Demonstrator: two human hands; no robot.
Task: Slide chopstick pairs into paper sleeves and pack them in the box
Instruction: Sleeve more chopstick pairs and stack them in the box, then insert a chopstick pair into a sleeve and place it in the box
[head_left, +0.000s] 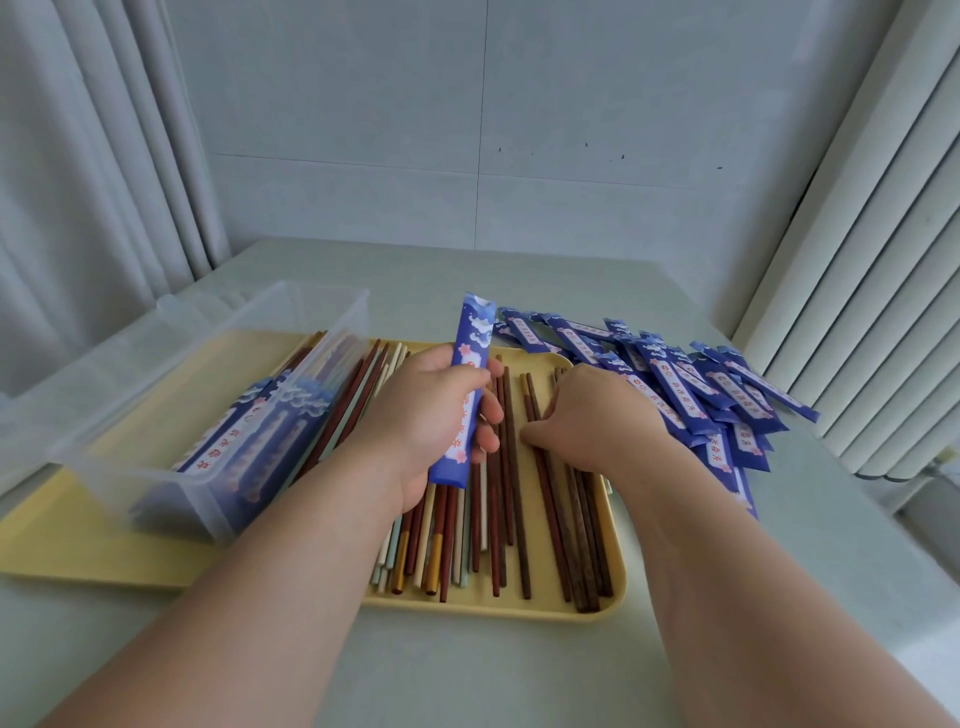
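The box at 9 o'clock is seen to be of clear, faintly frosted plastic, smooth and slightly glossy. The tray is made of pale yellow plastic, matt and smooth. A reddish-brown wood look, partly with grain, is shown by the dark chopsticks at 5 o'clock; the pale chopsticks at 7 o'clock are smooth and evenly coloured. Printed blue paper with a light sheen is seen in the sleeve gripped by the left hand and in the sleeve pile at 3 o'clock. The table is finished matt. The curtain at 10 o'clock is of soft pleated cloth.
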